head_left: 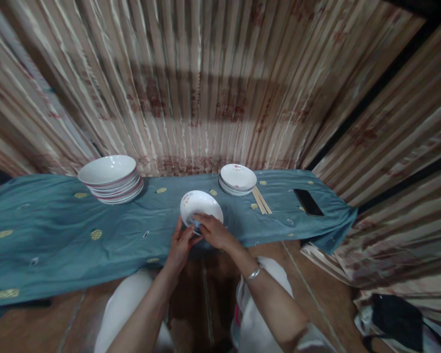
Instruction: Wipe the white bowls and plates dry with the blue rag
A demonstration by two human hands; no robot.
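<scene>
A white plate [202, 202] with a small floral print is tilted up at the near edge of the cloth-covered table. My left hand [182, 240] grips its lower left rim, thumb on the near side. Inside the plate, my right hand [213, 230] presses a small bluish cloth [196, 223] against the surface; its fingers partly hide the cloth. Behind and to the right stands a stack of similar plates [238, 177], the top one showing a floral print.
At the left rises a stack of large white bowls [110, 171] with reddish rims. Pale chopsticks [261, 201] lie beside the plate stack, and a black phone [308, 202] rests farther right. A green patterned tablecloth [69, 220] covers the table; a pleated curtain [206, 98] hangs behind.
</scene>
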